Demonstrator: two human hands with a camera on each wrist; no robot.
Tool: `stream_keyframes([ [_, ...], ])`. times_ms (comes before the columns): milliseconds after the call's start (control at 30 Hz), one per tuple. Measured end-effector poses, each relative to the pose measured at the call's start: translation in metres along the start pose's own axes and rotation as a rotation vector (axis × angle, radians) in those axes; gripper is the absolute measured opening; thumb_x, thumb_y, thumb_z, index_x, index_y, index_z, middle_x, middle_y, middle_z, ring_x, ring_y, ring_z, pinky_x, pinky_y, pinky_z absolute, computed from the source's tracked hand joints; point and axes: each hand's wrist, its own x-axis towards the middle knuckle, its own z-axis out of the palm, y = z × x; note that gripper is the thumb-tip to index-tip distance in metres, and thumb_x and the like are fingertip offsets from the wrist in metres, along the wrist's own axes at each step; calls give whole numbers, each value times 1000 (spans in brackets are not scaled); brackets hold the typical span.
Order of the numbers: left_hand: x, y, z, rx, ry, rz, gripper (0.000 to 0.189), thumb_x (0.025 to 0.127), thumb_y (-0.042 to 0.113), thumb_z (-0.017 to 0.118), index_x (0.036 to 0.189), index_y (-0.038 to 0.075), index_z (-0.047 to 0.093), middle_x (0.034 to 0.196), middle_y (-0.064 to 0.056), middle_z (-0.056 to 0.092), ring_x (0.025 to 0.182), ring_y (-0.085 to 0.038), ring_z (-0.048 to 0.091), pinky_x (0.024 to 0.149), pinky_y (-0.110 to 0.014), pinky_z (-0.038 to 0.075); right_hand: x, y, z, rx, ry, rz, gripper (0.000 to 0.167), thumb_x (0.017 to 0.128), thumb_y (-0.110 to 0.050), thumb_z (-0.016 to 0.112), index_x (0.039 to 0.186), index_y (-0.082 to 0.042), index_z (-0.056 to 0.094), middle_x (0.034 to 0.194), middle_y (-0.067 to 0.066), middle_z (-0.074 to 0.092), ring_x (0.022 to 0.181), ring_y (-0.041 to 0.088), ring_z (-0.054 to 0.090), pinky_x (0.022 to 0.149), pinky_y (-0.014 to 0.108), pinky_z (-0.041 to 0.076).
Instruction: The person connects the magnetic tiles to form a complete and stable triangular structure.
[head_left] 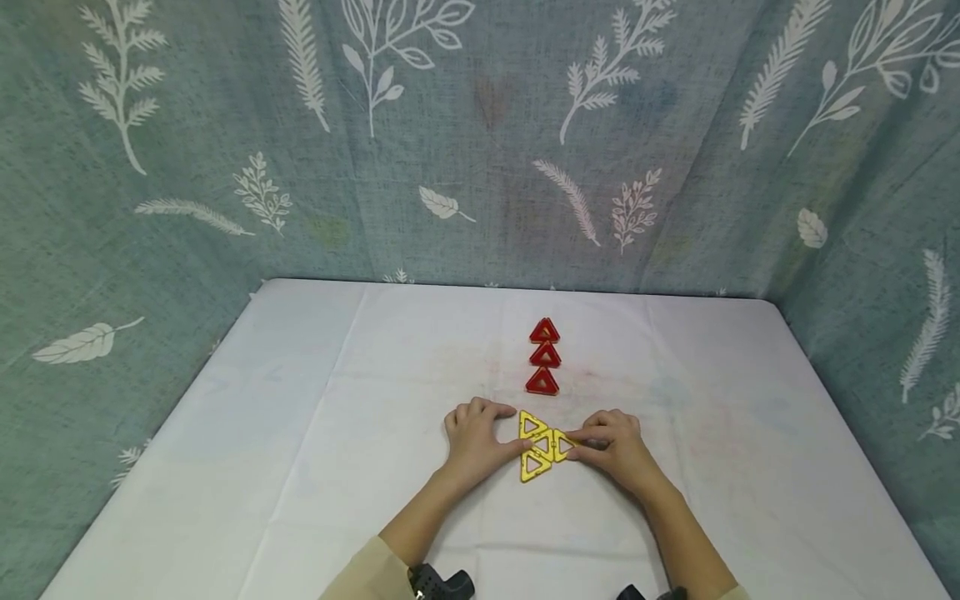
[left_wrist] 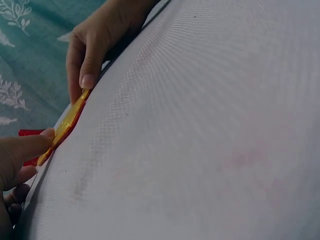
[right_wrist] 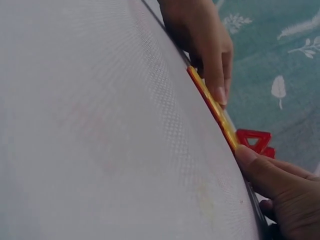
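Several yellow triangular magnetic tiles (head_left: pixel 537 471) join into one larger triangle on the white cloth, its point to the right. A red edge shows beneath the yellow in both wrist views. My left hand (head_left: pixel 477 435) is at their left side; its thumb presses on the tiles, and its index finger stretches towards the upper left corner. At the right point, my right hand (head_left: pixel 617 448) pinches the end tile between thumb and index finger. In the right wrist view, the right thumb (right_wrist: pixel 247 156) touches the end of the yellow piece. Three red triangular tiles (head_left: pixel 542 382) stand in a line beyond.
A white cloth (head_left: pixel 360 467) with faint stains covers the table around the hands. Green leaf-patterned fabric (head_left: pixel 450 150) hangs behind and at both sides. Black wrist devices (head_left: pixel 442 583) sit on the forearms.
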Motion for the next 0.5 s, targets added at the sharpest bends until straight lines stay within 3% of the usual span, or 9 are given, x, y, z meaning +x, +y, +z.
stream_keyframes([
  [267, 3, 6, 0, -5, -27, -5, 43, 77, 46, 72, 112, 22, 67, 105, -4, 50, 99, -23, 38, 92, -49, 18, 1, 1, -8, 6, -54, 37, 23, 69, -22, 82, 91, -18, 77, 83, -11, 60, 84, 9, 46, 81, 38, 25],
  [500, 1, 3, -2, -23, -27, -6, 43, 72, 43, 78, 106, 19, 68, 105, -4, 50, 99, -24, 38, 93, -50, 17, 2, 3, -4, -47, -72, 32, 30, 62, -28, 87, 85, -22, 69, 84, -12, 61, 87, 10, 44, 84, 41, 24],
])
